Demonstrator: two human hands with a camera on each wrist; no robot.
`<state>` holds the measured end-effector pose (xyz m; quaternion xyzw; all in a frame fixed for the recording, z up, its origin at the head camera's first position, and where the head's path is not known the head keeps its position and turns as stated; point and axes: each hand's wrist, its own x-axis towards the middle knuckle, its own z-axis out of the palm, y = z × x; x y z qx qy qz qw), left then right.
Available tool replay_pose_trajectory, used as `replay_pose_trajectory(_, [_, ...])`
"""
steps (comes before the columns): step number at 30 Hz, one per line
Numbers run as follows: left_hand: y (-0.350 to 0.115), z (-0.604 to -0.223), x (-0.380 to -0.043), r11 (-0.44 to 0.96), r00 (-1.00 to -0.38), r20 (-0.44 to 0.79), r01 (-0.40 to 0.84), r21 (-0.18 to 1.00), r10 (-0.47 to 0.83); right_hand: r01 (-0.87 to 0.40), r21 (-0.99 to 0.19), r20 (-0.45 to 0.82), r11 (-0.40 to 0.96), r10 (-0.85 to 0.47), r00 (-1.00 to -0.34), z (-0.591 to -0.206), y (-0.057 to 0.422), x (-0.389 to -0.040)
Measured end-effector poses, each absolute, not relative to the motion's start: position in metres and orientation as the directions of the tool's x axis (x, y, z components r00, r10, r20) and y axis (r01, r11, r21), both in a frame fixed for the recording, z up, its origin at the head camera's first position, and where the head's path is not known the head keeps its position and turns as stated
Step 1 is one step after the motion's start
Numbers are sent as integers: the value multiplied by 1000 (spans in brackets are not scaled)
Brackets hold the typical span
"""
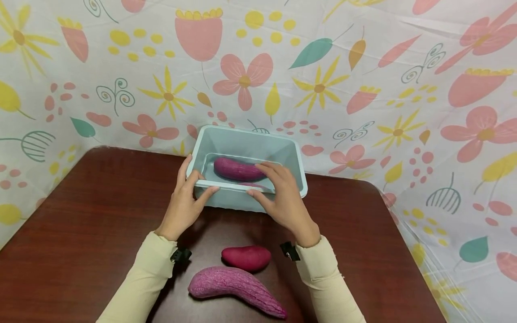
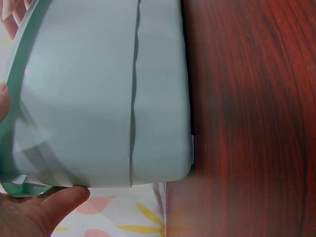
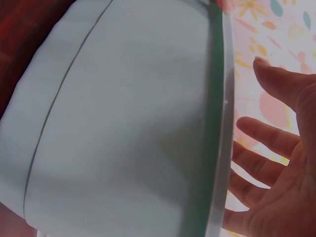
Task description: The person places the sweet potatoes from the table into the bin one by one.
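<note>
A pale blue plastic bin (image 1: 238,200) stands at the back of the table. My left hand (image 1: 182,202) holds it by the front left corner, the thumb along the front wall and the fingers round the rim, also seen in the left wrist view. Over the front right rim hovers my right hand (image 1: 284,199), its fingers spread; the right wrist view shows the thumb and fingers apart. Inside the bin lies a purple eggplant (image 1: 236,169), its right end at my right fingertips. A sliver of another purple vegetable (image 1: 251,184) shows behind the front rim, mostly hidden.
Between my forearms, a red sweet potato (image 1: 246,258) lies on the dark wooden table (image 1: 101,233). Nearer to me is a long, curved, streaked purple eggplant (image 1: 234,287). A flower-printed white cloth (image 1: 250,45) hangs close behind the bin.
</note>
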<state>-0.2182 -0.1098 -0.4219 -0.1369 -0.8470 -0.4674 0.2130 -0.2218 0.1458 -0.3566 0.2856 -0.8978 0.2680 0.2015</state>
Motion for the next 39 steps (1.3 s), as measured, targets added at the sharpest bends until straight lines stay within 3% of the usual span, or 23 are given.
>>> replay_pose_trajectory(9, [-110,-423,-218,525,-879,475,421,740,36,-636,-365,496,680,-437,-751,-359,149,-211])
replay_pose_trajectory(19, [-109,-421,-220,520,-874,485,433,736,42,-715,-396,561,576,-465,-685,-365,149,-200])
replay_pose_trajectory(25, [-110,-422,-220,520,-870,492,438,734,38,-722,-410,558,557,-472,-682,-370,148,-196])
replay_pose_trajectory(32, [-109,-423,-220,525,-866,499,442,727,38,-748,-359,596,558,-479,-644,-377,152,-188])
replay_pose_trajectory(39, [-110,-423,-220,526,-870,492,434,731,34,-732,-346,556,587,-500,-664,-390,157,-183])
